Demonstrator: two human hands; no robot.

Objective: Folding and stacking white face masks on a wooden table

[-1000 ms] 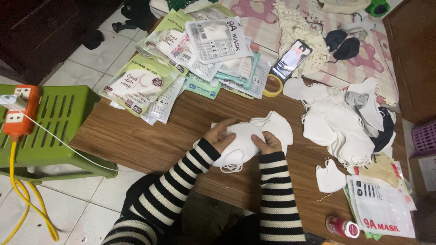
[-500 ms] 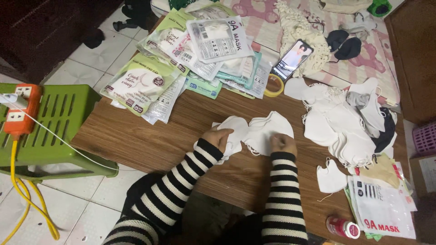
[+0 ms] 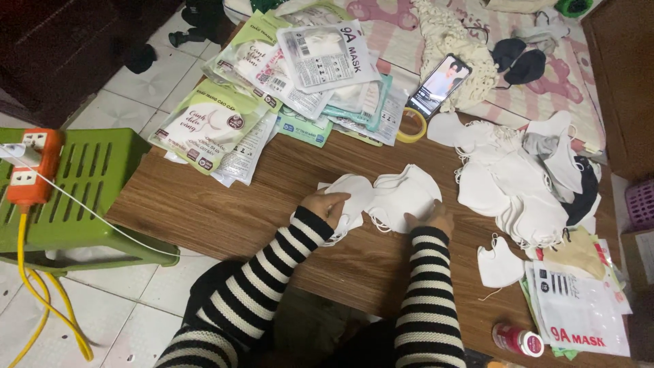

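On the brown wooden table above pale floor tiles, both hands' fingers clamped on white masks.

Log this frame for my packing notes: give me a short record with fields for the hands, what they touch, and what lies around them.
left hand: on a white mask, fingers curled over it
right hand: pressing a second white mask
masks: side by side, edges meeting, on the table
mask pile: white with a few dark ones, to the right
packets: heaped at the far edge
phone: screen lit, beside a tape roll
stool: green, left of table, orange power strip on it
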